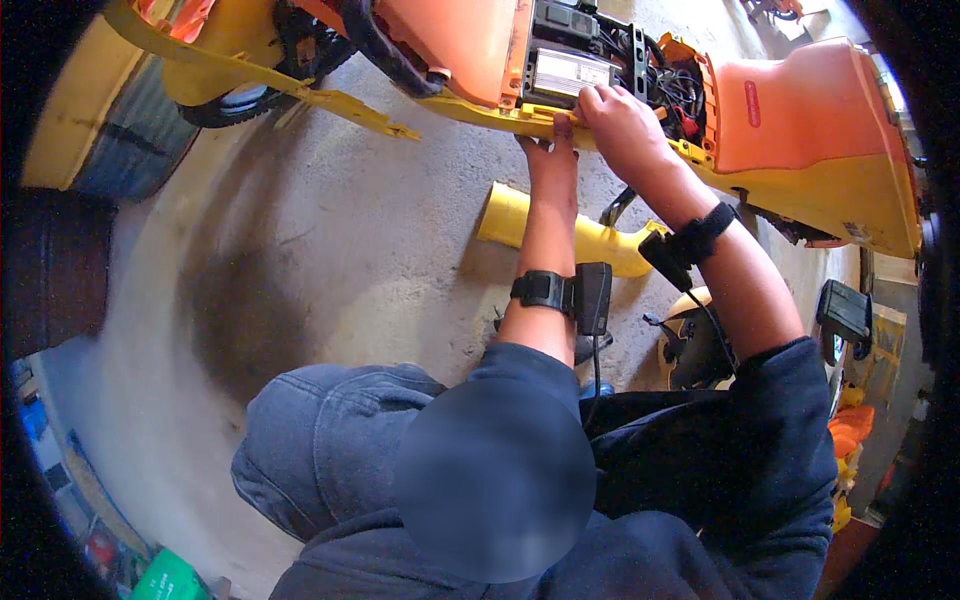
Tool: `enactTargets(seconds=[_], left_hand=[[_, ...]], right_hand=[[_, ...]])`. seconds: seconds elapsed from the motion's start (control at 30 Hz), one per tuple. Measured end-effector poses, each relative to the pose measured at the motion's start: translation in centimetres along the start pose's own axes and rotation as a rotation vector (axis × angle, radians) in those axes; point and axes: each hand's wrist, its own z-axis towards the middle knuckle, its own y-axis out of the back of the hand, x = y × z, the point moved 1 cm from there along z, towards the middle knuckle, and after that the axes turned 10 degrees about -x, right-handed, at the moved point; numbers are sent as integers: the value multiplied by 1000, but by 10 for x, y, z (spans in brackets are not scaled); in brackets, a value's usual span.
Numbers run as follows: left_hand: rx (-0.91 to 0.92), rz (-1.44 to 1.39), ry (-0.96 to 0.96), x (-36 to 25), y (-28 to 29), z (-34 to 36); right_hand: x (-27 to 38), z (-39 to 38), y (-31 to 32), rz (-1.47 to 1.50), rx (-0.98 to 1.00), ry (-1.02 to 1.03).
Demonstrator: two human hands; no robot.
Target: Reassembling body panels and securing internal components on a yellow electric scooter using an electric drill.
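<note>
An orange and yellow vehicle body (452,45) lies across the top of the view, with an open compartment in it. Inside sits a silver finned metal box (570,70); black parts and bundled wires (682,95) lie right of it. My left hand (551,160) holds the yellow lower edge (490,113) below the box, thumb on top, fingers hidden beneath. Just right of it, my right hand (622,125) has its fingers curled together at the box's near edge. Whatever they pinch there is hidden.
A curved yellow plastic piece (610,247) lies on the concrete floor below my hands. A long yellow strip (350,108) juts out at upper left, near a black wheel (228,108). More orange and yellow bodywork (800,110) extends right. A green object (170,578) is at lower left.
</note>
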Motion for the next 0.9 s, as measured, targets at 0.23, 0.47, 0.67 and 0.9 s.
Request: enactTargets(seconds=[0.23, 0.47, 0.67, 0.9], left_hand=[[-9, -6, 8, 4, 4, 8], [-15, -16, 78, 2, 1, 0], [-11, 24, -2, 5, 4, 6], [34, -6, -3, 18, 13, 20]], right_hand=[[1, -1, -6, 24, -61, 8], [10, -8, -4, -68, -94, -22], [13, -5, -10, -136, -140, -63], [14, -6, -12, -127, -163, -75]])
